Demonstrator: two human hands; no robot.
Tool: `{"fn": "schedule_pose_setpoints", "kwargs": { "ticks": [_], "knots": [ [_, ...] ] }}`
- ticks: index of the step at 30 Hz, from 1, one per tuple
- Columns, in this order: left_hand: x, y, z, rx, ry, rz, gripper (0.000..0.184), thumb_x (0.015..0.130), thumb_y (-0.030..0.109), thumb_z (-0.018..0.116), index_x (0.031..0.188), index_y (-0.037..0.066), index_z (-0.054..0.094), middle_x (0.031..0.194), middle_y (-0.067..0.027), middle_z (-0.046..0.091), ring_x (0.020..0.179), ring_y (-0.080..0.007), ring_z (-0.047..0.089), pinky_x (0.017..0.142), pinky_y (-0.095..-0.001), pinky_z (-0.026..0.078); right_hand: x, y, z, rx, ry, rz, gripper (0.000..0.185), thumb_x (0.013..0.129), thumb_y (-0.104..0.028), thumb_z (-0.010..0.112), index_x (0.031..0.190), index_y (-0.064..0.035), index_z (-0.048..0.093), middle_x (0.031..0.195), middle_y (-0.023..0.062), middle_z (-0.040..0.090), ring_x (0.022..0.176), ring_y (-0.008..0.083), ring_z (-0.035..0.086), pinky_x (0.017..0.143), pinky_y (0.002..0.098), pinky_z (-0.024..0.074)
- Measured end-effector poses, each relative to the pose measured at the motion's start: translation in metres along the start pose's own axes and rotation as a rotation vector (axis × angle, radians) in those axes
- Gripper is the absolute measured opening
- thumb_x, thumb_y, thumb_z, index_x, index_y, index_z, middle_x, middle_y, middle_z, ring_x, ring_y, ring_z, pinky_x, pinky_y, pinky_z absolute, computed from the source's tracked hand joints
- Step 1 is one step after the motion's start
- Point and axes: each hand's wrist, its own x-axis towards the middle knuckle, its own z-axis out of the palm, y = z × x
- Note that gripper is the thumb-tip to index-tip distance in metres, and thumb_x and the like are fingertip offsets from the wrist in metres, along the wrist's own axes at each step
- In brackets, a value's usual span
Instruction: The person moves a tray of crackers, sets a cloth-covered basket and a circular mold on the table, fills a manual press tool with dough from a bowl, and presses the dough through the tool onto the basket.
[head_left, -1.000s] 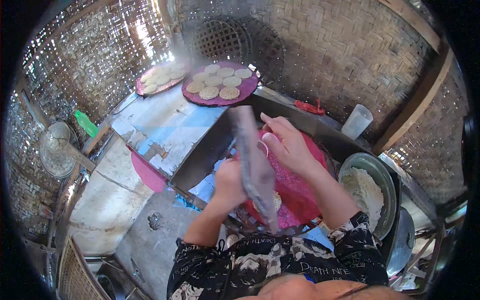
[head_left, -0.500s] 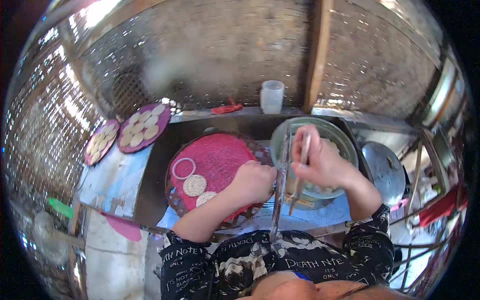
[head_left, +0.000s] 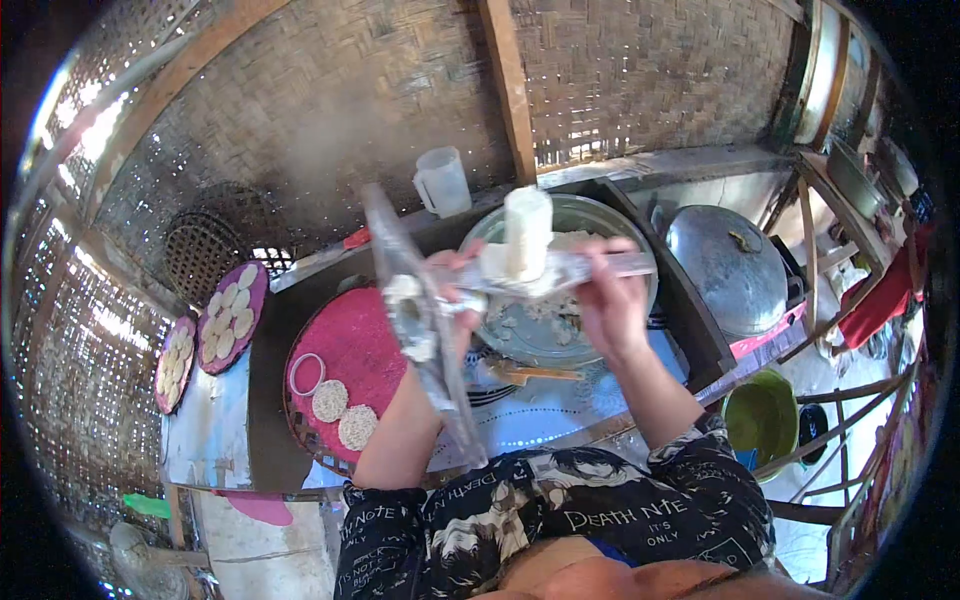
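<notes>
Since half a second ago, the board [head_left: 440, 372] has gone from nearly edge-on to leaning leftward, and the bar [head_left: 573, 268] has swung roughly level above the basin [head_left: 610, 225], with a pale cylinder [head_left: 527, 225] standing up from it. The right hand [head_left: 615, 315] grips the bar near its right end. The left hand [head_left: 464, 325] grips the board, its hold partly hidden behind it. Pale dough clings to the board. Left of the basin, a pink mat [head_left: 365, 325] carries a ring [head_left: 307, 375] and two noodle-like rounds [head_left: 331, 400].
</notes>
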Motion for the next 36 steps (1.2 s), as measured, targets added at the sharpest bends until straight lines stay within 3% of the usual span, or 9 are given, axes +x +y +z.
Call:
{"fn": "schedule_pose_setpoints", "kwargs": {
  "ticks": [2, 4, 9, 15, 18, 23, 27, 29, 36],
  "knots": [
    [0.014, 0.026, 0.009, 0.096, 0.110, 0.050, 0.022, 0.079, 0.011, 0.063, 0.097, 0.011, 0.051, 0.098, 0.0016, 0.048, 0.111, -0.0209, 0.043, 0.103, -0.0537, 0.026, 0.007, 0.017, -0.024, -0.140, -0.309, 0.181, 0.043, 0.078, -0.017, 0.066, 0.113, -0.0074, 0.043, 0.102, 0.0104, 0.054, 0.101, 0.0174, 0.050, 0.084, 0.0339, 0.0434],
    [0.012, 0.034, -0.003, 0.199, 0.197, 0.036, 0.024, 0.071, 0.011, 0.072, 0.082, 0.012, 0.051, 0.094, -0.0016, 0.045, 0.113, -0.0249, 0.045, 0.098, -0.0535, 0.033, 0.029, 0.020, -0.053, -1.216, -0.614, 0.247, 0.049, 0.074, -0.021, 0.068, 0.114, -0.0040, 0.046, 0.107, 0.0129, 0.055, 0.105, 0.0214, 0.051, 0.086, 0.0358, 0.0436],
    [-0.010, 0.043, -0.023, 0.581, 0.076, -0.047, 0.027, 0.075, 0.022, 0.070, 0.089, 0.011, 0.050, 0.094, -0.0039, 0.047, 0.096, -0.0197, 0.050, 0.086, -0.0395, 0.041, 0.035, 0.078, -0.169, -2.178, -0.606, 0.434, 0.031, 0.076, -0.022, 0.061, 0.100, -0.0036, 0.055, 0.102, 0.0173, 0.058, 0.092, 0.0350, 0.058, 0.076, 0.0417, 0.0484],
    [-0.018, 0.071, -0.024, 0.472, 0.228, -0.396, 0.045, 0.061, 0.021, 0.080, 0.095, 0.009, 0.053, 0.081, 0.0010, 0.050, 0.084, -0.0172, 0.052, 0.073, -0.0320, 0.045, 0.082, 0.028, -0.152, -2.259, -1.018, 0.498, 0.024, 0.086, -0.019, 0.040, 0.102, -0.0117, 0.056, 0.086, 0.0154, 0.062, 0.080, 0.0323, 0.062, 0.067, 0.0444, 0.0489],
    [-0.024, 0.069, -0.042, 0.567, 0.074, -0.315, 0.052, 0.057, 0.018, 0.083, 0.099, 0.008, 0.053, 0.082, 0.0019, 0.054, 0.087, -0.0207, 0.054, 0.074, -0.0356, 0.047, 0.100, -0.010, -0.141, -2.367, -1.170, 0.291, 0.022, 0.081, -0.018, 0.048, 0.098, -0.0094, 0.060, 0.080, 0.0134, 0.063, 0.076, 0.0305, 0.063, 0.064, 0.0425, 0.0493],
    [-0.043, 0.058, -0.056, 0.590, 0.002, -0.369, 0.050, 0.058, 0.010, 0.080, 0.101, 0.006, 0.054, 0.085, -0.0035, 0.058, 0.087, -0.0235, 0.058, 0.071, -0.0358, 0.050, 0.114, -0.033, -0.127, -2.581, -1.237, 0.394, 0.015, 0.075, -0.015, 0.054, 0.080, -0.0075, 0.066, 0.079, 0.0111, 0.065, 0.075, 0.0267, 0.064, 0.060, 0.0383, 0.0492],
    [-0.040, 0.066, -0.047, 0.548, 0.222, -0.721, 0.037, 0.056, 0.014, 0.083, 0.083, 0.011, 0.058, 0.081, 0.0009, 0.052, 0.078, -0.0164, 0.057, 0.078, -0.0366, 0.049, 0.101, -0.009, -0.156, -2.601, -1.259, 0.452, 0.014, 0.074, -0.014, 0.055, 0.076, -0.0084, 0.068, 0.082, 0.0104, 0.066, 0.076, 0.0251, 0.064, 0.062, 0.0378, 0.0497],
    [-0.038, 0.071, -0.045, 0.401, 0.400, -0.962, 0.035, 0.057, 0.013, 0.082, 0.083, 0.011, 0.059, 0.080, 0.0002, 0.055, 0.079, -0.0167, 0.057, 0.084, -0.0404, 0.046, 0.094, 0.001, -0.163, -2.558, -1.279, 0.475, 0.015, 0.075, -0.015, 0.055, 0.078, -0.0088, 0.068, 0.083, 0.0099, 0.066, 0.077, 0.0250, 0.064, 0.062, 0.0375, 0.0500],
    [-0.048, 0.067, -0.050, -0.139, 0.491, -0.902, 0.031, 0.080, 0.018, 0.059, 0.104, -0.002, 0.053, 0.086, -0.0160, 0.059, 0.077, -0.0259, 0.060, 0.073, -0.0397, 0.051, 0.080, 0.026, -0.173, -2.495, -1.297, 0.547, 0.016, 0.075, -0.014, 0.054, 0.080, -0.0085, 0.069, 0.083, 0.0101, 0.066, 0.078, 0.0253, 0.064, 0.064, 0.0374, 0.0507]
  ]
}}
